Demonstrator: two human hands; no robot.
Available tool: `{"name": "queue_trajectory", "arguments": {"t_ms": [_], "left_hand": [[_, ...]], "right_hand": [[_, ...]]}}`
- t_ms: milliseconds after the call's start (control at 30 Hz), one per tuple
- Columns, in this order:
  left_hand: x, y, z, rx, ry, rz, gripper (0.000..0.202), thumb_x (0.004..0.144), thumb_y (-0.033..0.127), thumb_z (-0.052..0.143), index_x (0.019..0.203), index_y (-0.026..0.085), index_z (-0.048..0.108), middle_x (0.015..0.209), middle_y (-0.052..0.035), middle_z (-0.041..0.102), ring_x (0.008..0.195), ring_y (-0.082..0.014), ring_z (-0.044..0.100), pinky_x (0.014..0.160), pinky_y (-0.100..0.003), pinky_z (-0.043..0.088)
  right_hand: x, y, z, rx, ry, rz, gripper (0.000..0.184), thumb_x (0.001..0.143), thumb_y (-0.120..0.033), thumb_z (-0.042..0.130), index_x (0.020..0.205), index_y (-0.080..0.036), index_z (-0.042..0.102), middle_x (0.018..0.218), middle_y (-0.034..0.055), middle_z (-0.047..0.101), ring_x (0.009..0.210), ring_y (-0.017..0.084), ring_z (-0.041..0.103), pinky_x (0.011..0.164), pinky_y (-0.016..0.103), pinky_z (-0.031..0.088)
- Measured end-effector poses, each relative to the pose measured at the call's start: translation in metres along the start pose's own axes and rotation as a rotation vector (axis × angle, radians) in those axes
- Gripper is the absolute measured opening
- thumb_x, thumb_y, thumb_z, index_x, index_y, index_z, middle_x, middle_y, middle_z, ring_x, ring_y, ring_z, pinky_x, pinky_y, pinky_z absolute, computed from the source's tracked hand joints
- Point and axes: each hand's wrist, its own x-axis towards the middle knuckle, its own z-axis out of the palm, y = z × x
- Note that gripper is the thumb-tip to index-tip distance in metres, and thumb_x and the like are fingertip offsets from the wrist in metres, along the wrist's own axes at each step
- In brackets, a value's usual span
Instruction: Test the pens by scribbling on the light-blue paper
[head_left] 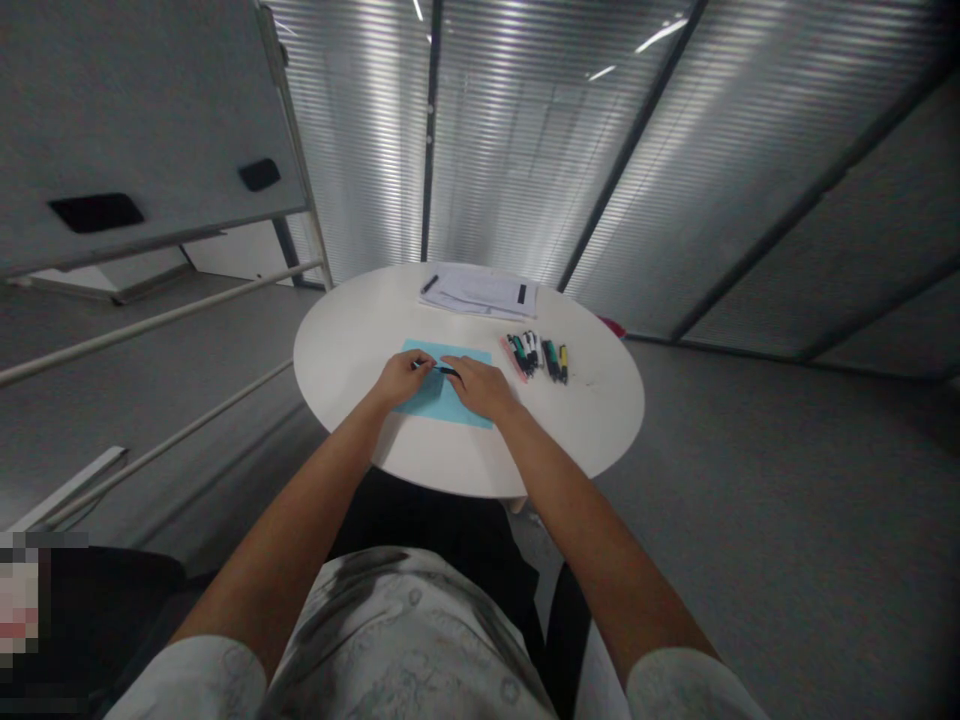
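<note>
A light blue sheet of paper (450, 400) lies on the round white table (352, 340) in front of me. Both my hands rest on the sheet. My left hand (401, 378) and my right hand (480, 388) are closed on the two ends of a dark marker (442, 369), held level just above the paper. Which part is the cap I cannot make out.
A row of several coloured markers (536, 355) lies to the right of the sheet. White papers (480, 292) with a black pen (429, 284) sit at the table's far edge. A whiteboard stand (150, 150) is at the left; grey floor surrounds the table.
</note>
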Motion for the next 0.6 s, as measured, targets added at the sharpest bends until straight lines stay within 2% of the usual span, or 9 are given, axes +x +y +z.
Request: {"name": "queue_trajectory", "arguments": {"t_ms": [233, 400, 600], "left_hand": [[0.001, 0.0, -0.001, -0.023, -0.028, 0.011, 0.025, 0.082, 0.034, 0.055, 0.088, 0.017, 0.073, 0.088, -0.0056, 0.074, 0.083, -0.0193, 0.065, 0.08, -0.031, 0.048], [0.0, 0.004, -0.002, -0.09, -0.051, 0.01, 0.026, 0.083, 0.036, 0.054, 0.087, 0.017, 0.071, 0.084, -0.0058, 0.073, 0.081, -0.0191, 0.065, 0.08, -0.031, 0.048], [-0.001, 0.004, 0.0, -0.137, -0.031, -0.019, 0.031, 0.086, 0.044, 0.052, 0.09, 0.017, 0.067, 0.078, -0.0049, 0.07, 0.07, -0.0161, 0.061, 0.069, -0.029, 0.047]], "right_hand": [[0.003, 0.008, 0.008, 0.063, 0.058, -0.032, 0.029, 0.1, -0.034, 0.042, 0.121, -0.022, 0.059, 0.111, 0.0078, 0.066, 0.105, 0.02, 0.059, 0.089, 0.03, 0.044], [0.005, 0.011, 0.012, 0.089, 0.074, -0.086, 0.031, 0.101, -0.036, 0.041, 0.121, -0.023, 0.061, 0.11, 0.0073, 0.066, 0.105, 0.02, 0.058, 0.09, 0.031, 0.043], [0.006, 0.01, 0.012, 0.148, 0.095, -0.076, 0.031, 0.101, -0.036, 0.041, 0.122, -0.024, 0.061, 0.111, 0.0064, 0.066, 0.105, 0.019, 0.058, 0.089, 0.031, 0.044]]}}
